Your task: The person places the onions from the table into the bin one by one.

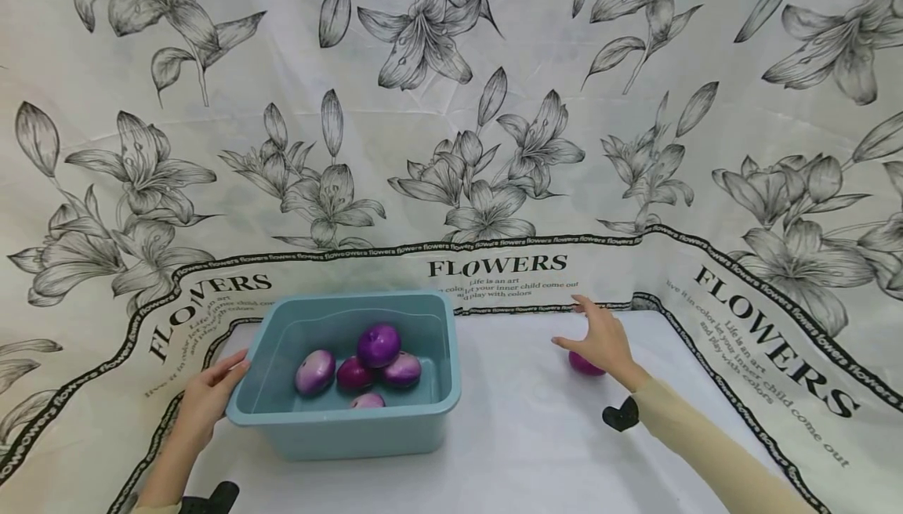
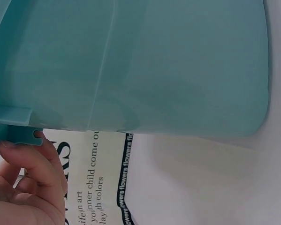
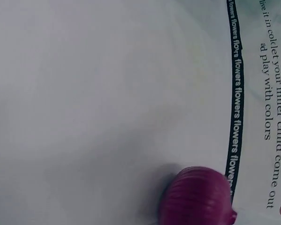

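Note:
A blue-green plastic bin [image 1: 339, 436] stands on the white cloth, left of the middle in the head view. My left hand [image 1: 202, 400] grips the rim at its left end; in the left wrist view the fingers [image 2: 34, 161] curl at the rim's underside. Inside lie several purple onions, one dark round onion [image 1: 378, 345] resting on top of others. To the right, my right hand [image 1: 605, 342] hovers with thumb and fingers spread apart, holding nothing. Beneath it a red onion [image 1: 585, 365] sits on the cloth, partly hidden by the hand; the right wrist view shows this onion [image 3: 196, 197] at the bottom.
A white cloth [image 1: 508, 420] covers the table. Behind and at both sides hangs a flower-printed curtain [image 1: 451, 130], its lettered black-bordered hem [image 1: 494, 279] meeting the tabletop just behind the bin.

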The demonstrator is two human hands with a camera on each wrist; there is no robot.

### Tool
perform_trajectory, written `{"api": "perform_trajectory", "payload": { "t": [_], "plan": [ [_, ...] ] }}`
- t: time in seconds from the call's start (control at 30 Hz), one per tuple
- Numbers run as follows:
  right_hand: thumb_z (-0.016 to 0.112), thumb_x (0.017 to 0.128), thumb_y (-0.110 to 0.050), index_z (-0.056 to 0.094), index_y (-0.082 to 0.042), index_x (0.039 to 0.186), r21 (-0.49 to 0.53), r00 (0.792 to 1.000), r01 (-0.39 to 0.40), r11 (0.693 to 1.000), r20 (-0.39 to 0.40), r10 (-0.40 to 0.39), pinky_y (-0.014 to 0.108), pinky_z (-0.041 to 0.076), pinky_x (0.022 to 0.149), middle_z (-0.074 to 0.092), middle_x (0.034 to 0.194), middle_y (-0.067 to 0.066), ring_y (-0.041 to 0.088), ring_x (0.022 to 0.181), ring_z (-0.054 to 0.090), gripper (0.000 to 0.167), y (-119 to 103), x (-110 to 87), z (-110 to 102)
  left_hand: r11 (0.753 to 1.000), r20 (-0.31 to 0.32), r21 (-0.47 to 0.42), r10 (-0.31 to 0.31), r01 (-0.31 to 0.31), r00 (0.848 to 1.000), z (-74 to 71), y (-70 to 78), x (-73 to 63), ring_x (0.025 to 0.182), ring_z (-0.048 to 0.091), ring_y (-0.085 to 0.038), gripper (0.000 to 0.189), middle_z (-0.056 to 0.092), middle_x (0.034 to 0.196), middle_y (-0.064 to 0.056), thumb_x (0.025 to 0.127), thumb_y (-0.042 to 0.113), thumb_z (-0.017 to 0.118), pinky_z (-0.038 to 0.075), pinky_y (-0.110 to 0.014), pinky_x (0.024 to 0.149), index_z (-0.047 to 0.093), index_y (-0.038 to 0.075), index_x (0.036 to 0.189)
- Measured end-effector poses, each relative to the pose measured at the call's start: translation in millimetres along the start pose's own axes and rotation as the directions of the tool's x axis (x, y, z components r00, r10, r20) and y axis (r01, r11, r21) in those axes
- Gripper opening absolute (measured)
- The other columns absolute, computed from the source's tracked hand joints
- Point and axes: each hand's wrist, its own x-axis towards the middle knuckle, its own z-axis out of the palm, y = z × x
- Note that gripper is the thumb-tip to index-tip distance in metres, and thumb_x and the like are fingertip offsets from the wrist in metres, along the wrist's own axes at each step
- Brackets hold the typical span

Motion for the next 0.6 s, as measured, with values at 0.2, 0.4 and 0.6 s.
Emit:
{"api": "perform_trajectory", "payload": {
  "t": [0.2,0.4,0.6],
  "plan": [
    [0.081,0.070,-0.049,0.036,0.001,0.142,0.008,0.993,-0.094,0.996,0.070,0.093,0.059,0.044,0.085,0.055,0.128,0.027,0.046,0.111,0.052,0.098,19.6,-14.9,4.3,1.000,0.000,-0.003,-0.010,0.010,1.000,0.1,-1.2,0.6,0.122,0.052,-0.039,0.065,0.039,0.144,-0.029,0.099,0.046,0.045,0.057,-0.037,0.079,0.035,0.003,0.147],
    [0.078,0.069,-0.057,0.032,0.002,0.144,0.024,0.973,-0.190,0.981,0.134,0.185,0.060,0.045,0.085,0.049,0.132,0.031,0.048,0.113,0.050,0.106,33.1,-23.6,10.5,1.000,-0.009,0.001,-0.010,0.010,1.000,1.0,-0.3,0.4,0.118,0.054,-0.037,0.065,0.041,0.142,-0.029,0.099,0.046,0.045,0.057,-0.037,0.078,0.036,0.003,0.147],
    [0.077,0.067,-0.062,0.025,0.004,0.146,0.053,0.943,-0.285,0.957,0.196,0.270,0.062,0.043,0.092,0.042,0.139,0.032,0.050,0.120,0.045,0.115,47.2,-30.1,18.1,1.000,-0.008,0.012,-0.018,0.018,1.000,1.1,0.2,1.1,0.114,0.057,-0.034,0.065,0.041,0.142,-0.029,0.099,0.046,0.045,0.057,-0.037,0.076,0.036,0.003,0.147]
  ]
}}
